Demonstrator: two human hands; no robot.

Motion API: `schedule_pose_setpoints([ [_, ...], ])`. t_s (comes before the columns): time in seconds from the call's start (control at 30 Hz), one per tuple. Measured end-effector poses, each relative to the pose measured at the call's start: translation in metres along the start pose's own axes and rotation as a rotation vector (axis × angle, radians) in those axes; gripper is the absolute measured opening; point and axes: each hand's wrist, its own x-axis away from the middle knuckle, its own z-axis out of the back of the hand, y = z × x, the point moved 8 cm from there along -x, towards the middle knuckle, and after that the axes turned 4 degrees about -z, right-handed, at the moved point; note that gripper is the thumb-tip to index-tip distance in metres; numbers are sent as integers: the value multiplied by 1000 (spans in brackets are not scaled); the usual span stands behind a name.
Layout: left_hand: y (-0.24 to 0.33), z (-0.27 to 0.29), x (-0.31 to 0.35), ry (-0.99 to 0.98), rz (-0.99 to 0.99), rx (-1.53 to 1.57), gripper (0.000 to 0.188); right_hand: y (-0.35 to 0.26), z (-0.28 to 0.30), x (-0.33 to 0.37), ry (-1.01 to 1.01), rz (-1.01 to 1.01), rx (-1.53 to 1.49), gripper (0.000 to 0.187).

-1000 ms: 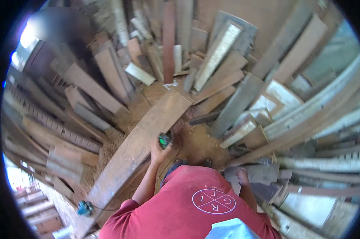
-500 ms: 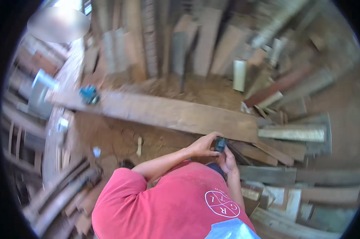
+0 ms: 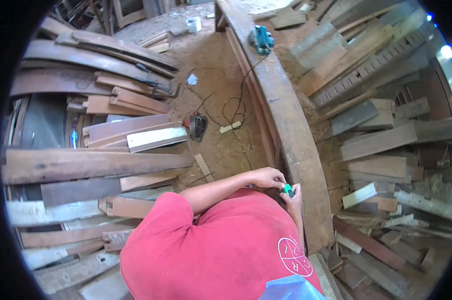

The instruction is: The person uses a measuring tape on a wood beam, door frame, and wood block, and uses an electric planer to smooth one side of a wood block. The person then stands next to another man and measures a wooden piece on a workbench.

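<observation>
A small, rounded green and black object (image 3: 288,190), possibly a tape measure, is held in front of my body. My right hand (image 3: 293,196) is closed around its right side. On its left, my left hand (image 3: 270,178) is bent in a pinch with the fingertips against the object; whether they also grip a smaller part is too small to tell. Both hands are just beside the near left edge of a long wooden plank (image 3: 298,130). At the plank's far end rests a teal power tool (image 3: 261,40) with a cord.
Boards lie stacked on the left (image 3: 96,165) and lean or lie in piles on the right (image 3: 381,140). On the dirt floor are a red and black tool (image 3: 198,126), a pale socket strip (image 3: 230,127) and loose cords. A white bucket (image 3: 193,24) stands farther off.
My view has turned, so the plank now runs away from me instead of across. Both hands stay together at the small object, whose green side now shows.
</observation>
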Motion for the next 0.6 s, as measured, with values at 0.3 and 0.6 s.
schedule_pose_setpoints([
  [0.3, -25, -15, 46, 215, 261, 154, 34, -38, -25, 24, -208, 166, 251, 46],
  [0.6, -32, -56, 51, 142, 299, 101, 35, 1, -18, 55, -259, 131, 120, 40],
])
